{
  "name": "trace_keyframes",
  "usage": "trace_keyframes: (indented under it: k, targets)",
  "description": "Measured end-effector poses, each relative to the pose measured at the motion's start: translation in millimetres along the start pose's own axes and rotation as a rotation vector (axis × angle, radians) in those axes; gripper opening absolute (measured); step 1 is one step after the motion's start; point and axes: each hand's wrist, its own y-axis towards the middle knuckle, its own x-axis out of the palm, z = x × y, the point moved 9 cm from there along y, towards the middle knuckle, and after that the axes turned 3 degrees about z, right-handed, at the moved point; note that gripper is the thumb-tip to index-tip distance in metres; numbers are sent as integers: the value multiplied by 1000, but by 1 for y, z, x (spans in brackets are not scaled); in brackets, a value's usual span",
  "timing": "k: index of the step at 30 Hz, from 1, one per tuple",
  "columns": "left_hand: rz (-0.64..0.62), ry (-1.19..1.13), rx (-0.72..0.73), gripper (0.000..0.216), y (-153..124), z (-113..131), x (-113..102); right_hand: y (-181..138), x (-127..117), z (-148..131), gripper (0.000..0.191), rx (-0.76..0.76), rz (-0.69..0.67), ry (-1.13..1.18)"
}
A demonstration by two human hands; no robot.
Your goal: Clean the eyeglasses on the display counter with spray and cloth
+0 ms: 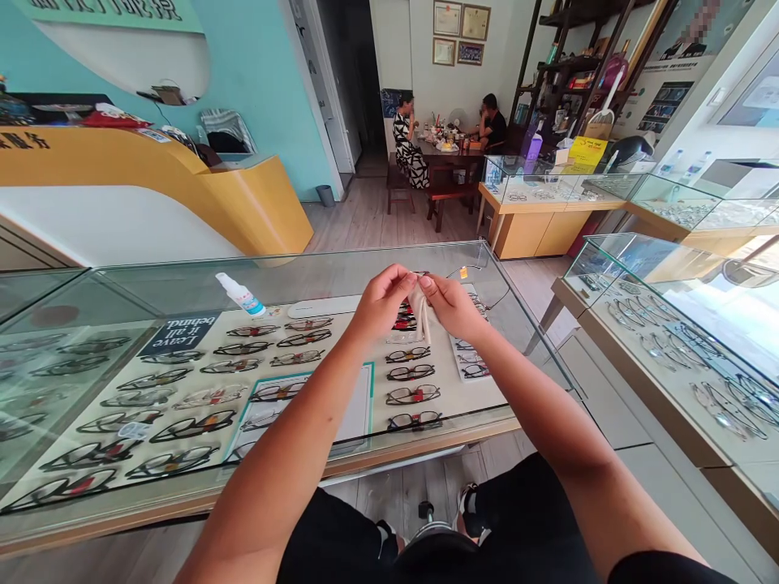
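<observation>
Over the glass display counter, my left hand and my right hand meet, with thumbs and fingers closed. Between them they pinch a pair of eyeglasses; its thin dark temples stick out to the right, and a small orange tag shows on one. A pale cleaning cloth hangs from the fingers, mostly at my right hand. The fingers hide most of the frame's front. To the left, a white spray bottle with a blue label is on the glass.
Rows of eyeglass frames lie inside the counter, beside a dark printed card. Another glass case is on the right. Beyond, two people sit at a table with a red-brown bench. A yellow-sided desk stands at left.
</observation>
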Motion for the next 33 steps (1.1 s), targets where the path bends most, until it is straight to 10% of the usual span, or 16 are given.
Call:
trace_keyframes:
  k: [6,12,19,26,33]
  targets:
    - [292,-84,-72,47,18,-11,-63,13,-40,17,42,-10,43,-195]
    - [677,213,-279,17,22,-41,-164,8,-100,87,20,486,7,-902]
    - [699,697,-459,33,7,-78,-208,4,-94,108,13,580,-34,-924]
    - [836,886,-236,54,6,-41,-185,10,-110,88,28,499,126,-833]
    - [454,824,567,50,-11,41,-47,12,-90,17,25,33,263,-220]
